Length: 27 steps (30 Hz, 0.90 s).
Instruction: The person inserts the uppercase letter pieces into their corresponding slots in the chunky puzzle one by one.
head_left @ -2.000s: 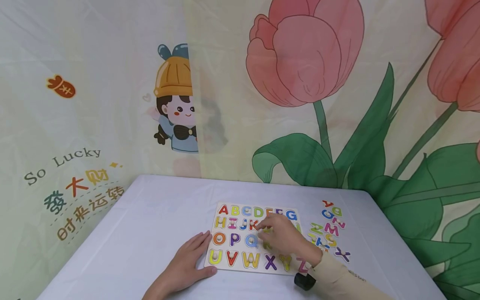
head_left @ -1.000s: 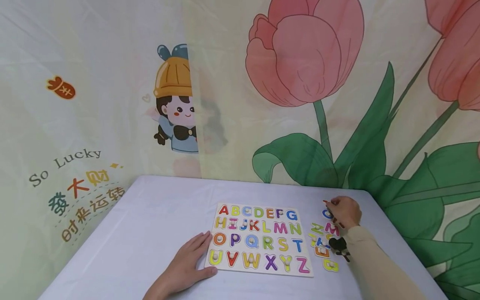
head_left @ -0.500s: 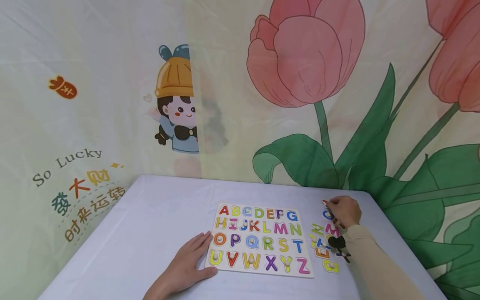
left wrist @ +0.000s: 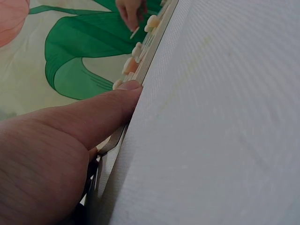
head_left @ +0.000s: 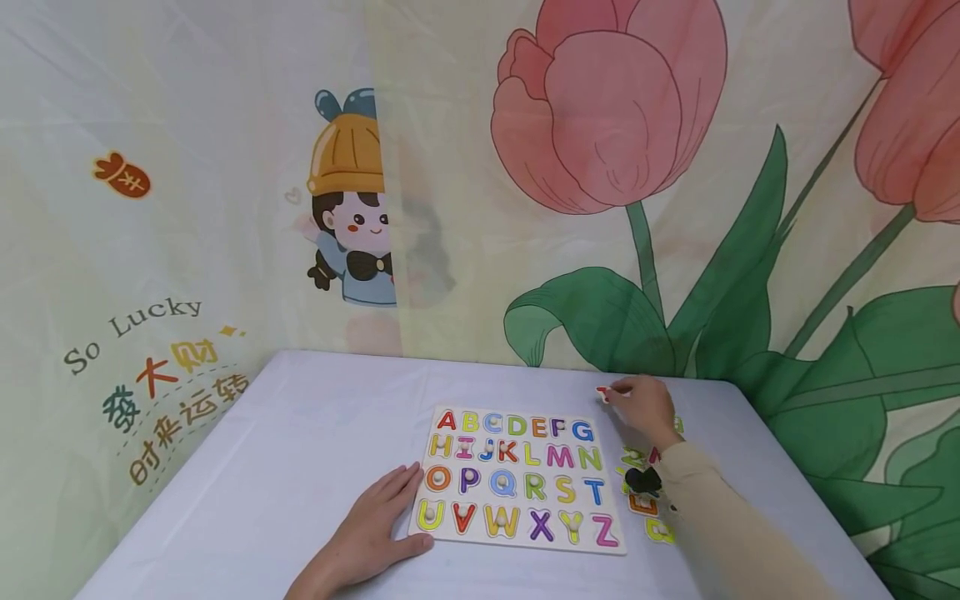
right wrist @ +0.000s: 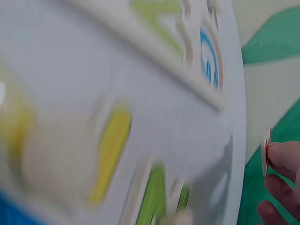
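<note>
My right hand [head_left: 647,410] pinches a small red letter A piece [head_left: 603,393] between thumb and fingertips, just past the far right corner of the alphabet puzzle board [head_left: 517,540]. In the right wrist view the letter piece [right wrist: 265,154] shows edge-on at the fingertips. My left hand [head_left: 367,529] rests with extended fingers along the board's left edge. The left thumb [left wrist: 108,105] lies against the near edge in the left wrist view. Printed letters A to Z fill the board in rows, and several spots carry knobbed pieces.
Loose letter pieces lie right of the board, partly hidden by the right arm, among them an orange E [head_left: 642,503] and a yellow-green B [head_left: 660,531]. A black device [head_left: 642,481] sits at the right wrist. Behind the white table [head_left: 300,450] hangs a tulip-printed cloth [head_left: 450,250].
From over the board, my right hand went to the loose pieces, took the red letter A and carried it left toward the board's far right corner. The left hand stayed at the board.
</note>
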Each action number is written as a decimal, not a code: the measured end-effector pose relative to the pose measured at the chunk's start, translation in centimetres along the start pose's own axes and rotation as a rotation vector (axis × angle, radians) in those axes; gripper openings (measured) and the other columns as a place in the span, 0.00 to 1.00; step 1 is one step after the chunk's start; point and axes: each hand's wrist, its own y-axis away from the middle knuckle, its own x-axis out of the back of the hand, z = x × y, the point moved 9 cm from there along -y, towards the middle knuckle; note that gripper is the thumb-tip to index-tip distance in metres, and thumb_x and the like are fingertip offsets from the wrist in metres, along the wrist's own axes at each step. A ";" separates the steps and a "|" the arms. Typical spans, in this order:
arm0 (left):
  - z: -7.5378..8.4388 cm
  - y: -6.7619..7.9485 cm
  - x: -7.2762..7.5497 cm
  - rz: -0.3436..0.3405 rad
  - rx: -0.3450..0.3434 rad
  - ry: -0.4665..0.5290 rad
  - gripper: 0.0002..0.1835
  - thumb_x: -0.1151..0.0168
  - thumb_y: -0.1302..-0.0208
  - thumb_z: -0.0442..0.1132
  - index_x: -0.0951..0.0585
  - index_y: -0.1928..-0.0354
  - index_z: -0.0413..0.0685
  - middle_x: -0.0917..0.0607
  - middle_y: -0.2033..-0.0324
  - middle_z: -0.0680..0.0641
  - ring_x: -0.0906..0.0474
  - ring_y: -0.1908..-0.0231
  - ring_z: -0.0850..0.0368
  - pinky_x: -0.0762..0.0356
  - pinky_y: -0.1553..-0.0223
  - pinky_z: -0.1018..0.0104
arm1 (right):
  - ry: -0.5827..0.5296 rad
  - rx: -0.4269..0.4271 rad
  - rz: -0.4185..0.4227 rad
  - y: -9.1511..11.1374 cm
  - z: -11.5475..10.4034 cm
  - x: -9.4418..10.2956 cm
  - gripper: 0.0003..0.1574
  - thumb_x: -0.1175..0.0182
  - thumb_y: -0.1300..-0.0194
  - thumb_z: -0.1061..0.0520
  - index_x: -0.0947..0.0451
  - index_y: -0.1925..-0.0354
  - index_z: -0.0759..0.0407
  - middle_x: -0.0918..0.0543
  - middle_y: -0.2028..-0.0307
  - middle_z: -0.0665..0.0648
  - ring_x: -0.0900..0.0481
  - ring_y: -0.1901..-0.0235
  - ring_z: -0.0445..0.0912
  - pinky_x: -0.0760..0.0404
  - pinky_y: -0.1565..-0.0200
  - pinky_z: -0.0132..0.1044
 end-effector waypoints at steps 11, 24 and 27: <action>0.2 0.0 0.2 0.010 -0.018 0.010 0.55 0.28 0.39 0.68 0.35 0.18 0.46 0.37 0.18 0.49 0.48 0.18 0.41 0.46 0.22 0.32 | -0.055 0.161 -0.106 0.6 -9.0 -5.3 0.11 0.27 0.31 0.53 0.07 0.55 0.57 0.12 0.59 0.55 0.20 0.55 0.51 0.20 0.55 0.45; 0.0 0.0 0.1 0.005 -0.026 -0.010 0.55 0.29 0.39 0.69 0.35 0.18 0.47 0.38 0.18 0.49 0.48 0.18 0.42 0.46 0.22 0.32 | -0.133 0.285 -0.276 2.5 -17.9 -11.1 0.06 0.27 0.30 0.53 0.07 0.57 0.51 0.15 0.61 0.47 0.22 0.56 0.47 0.20 0.53 0.41; -0.1 -0.1 -0.1 -0.001 -0.028 -0.007 0.55 0.30 0.39 0.70 0.36 0.18 0.47 0.38 0.18 0.49 0.47 0.18 0.42 0.46 0.23 0.32 | -0.128 0.320 -0.319 3.2 -19.4 -12.3 0.06 0.28 0.28 0.52 0.07 0.56 0.49 0.16 0.61 0.46 0.24 0.57 0.45 0.21 0.54 0.40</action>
